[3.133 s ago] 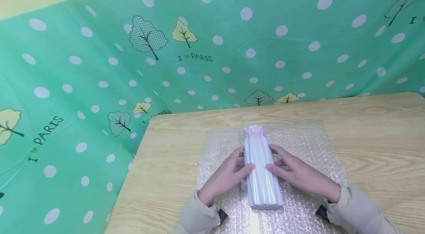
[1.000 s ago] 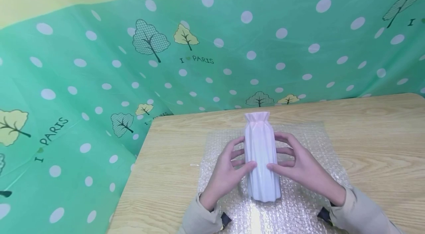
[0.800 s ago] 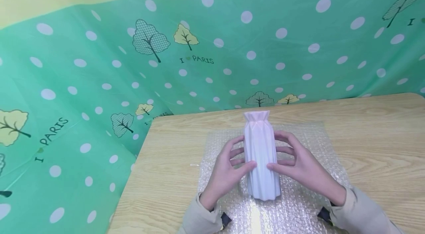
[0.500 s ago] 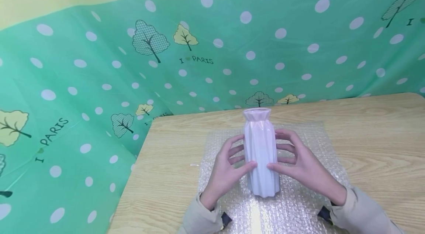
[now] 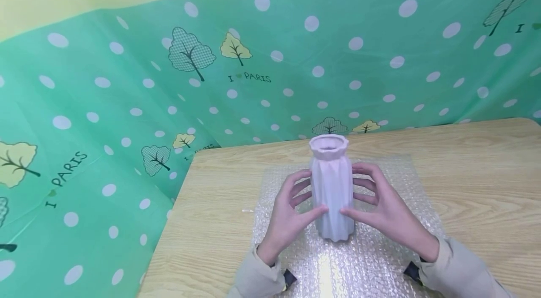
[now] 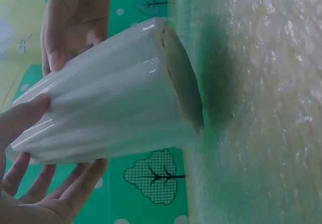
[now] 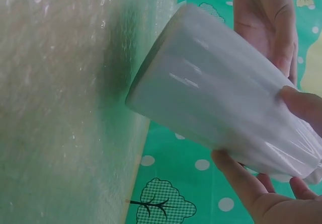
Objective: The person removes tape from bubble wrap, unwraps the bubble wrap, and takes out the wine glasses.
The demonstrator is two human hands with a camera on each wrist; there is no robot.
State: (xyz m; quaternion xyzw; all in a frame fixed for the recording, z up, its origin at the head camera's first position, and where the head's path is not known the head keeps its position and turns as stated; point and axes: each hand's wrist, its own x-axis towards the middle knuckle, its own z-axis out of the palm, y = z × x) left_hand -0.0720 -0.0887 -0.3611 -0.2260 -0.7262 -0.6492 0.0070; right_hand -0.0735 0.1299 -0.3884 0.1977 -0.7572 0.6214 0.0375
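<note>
A fluted vase (image 5: 333,190), pinkish at the neck and pale bluish white below, stands between both hands, its scalloped mouth showing in the head view. My left hand (image 5: 289,213) grips its left side, thumb on the near face and fingers round the flank. From the opposite side my right hand (image 5: 386,211) holds it the same way. In the left wrist view the vase (image 6: 110,98) tilts, its base edge off the bubble wrap (image 6: 266,108) with a shadow beside it. The right wrist view shows the vase's smooth lower body (image 7: 201,78) close over the wrap.
The bubble wrap sheet lies flat on a wooden table (image 5: 211,194). Behind the table's far edge hangs a green curtain (image 5: 253,53) with white dots and trees. A small clear scrap (image 5: 247,210) lies left of the wrap.
The vase has been tipped from lying back to nearly upright, its mouth turning into view and its base drawing in. Both hands keep hold, shifting only slightly.
</note>
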